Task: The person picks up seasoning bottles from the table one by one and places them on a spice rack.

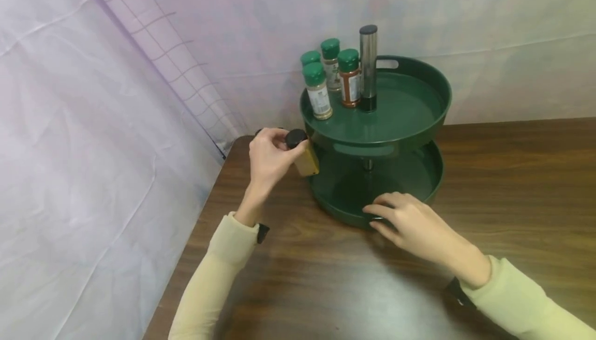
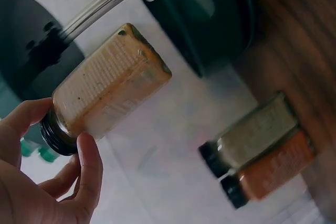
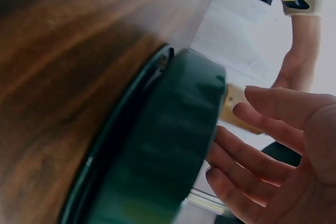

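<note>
My left hand pinches a spice jar near its black cap. The jar holds yellowish powder and is lifted beside the left side of a two-tier green turntable. In the left wrist view the same jar is tilted, with thumb and fingers at its cap end. My right hand is at the front rim of the lower tray, fingers loosely bent and thumb apart. In the right wrist view its fingertips come close to the tray wall; whether they touch is unclear.
Several green-capped spice jars stand on the upper tray, left of the metal post. Two more black-capped jars, one greenish and one orange, stand on the wooden table. A white curtain hangs at the left.
</note>
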Action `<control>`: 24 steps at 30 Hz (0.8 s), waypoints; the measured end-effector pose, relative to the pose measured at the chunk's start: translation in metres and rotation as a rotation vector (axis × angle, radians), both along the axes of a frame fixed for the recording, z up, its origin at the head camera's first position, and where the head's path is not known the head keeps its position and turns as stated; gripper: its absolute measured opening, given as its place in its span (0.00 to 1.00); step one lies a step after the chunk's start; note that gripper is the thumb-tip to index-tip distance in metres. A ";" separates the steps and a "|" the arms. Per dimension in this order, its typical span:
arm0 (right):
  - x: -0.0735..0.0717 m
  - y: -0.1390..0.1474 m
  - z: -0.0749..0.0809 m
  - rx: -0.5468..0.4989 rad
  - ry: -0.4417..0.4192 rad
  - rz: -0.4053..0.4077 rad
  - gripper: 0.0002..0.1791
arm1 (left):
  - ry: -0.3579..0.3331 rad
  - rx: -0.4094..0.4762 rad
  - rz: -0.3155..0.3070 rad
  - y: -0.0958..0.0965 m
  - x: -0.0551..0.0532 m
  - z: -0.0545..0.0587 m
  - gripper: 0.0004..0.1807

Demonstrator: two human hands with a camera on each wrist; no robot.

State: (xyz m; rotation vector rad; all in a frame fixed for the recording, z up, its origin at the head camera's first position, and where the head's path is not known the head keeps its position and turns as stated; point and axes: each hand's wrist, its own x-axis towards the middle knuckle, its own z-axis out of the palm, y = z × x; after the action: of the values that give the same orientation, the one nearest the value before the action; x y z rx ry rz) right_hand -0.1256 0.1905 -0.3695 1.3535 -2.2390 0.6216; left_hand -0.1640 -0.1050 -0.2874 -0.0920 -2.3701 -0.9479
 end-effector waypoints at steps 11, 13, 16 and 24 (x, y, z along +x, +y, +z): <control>0.002 -0.007 -0.014 0.048 -0.058 -0.029 0.16 | -0.084 -0.023 0.012 0.010 -0.030 -0.027 0.12; 0.003 -0.007 -0.015 0.049 -0.061 -0.035 0.15 | -0.090 -0.046 0.005 0.012 -0.035 -0.030 0.09; 0.004 -0.008 -0.016 0.045 -0.053 -0.041 0.14 | -0.100 -0.067 0.003 0.013 -0.040 -0.034 0.09; 0.004 -0.009 -0.019 0.030 -0.040 -0.048 0.14 | -0.107 -0.072 0.021 0.016 -0.051 -0.044 0.10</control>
State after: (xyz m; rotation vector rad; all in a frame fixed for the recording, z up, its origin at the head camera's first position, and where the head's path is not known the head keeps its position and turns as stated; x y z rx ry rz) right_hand -0.1220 0.1819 -0.3887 1.3087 -2.3140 0.6049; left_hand -0.2148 -0.0895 -0.3317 -0.0454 -2.4985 -0.8780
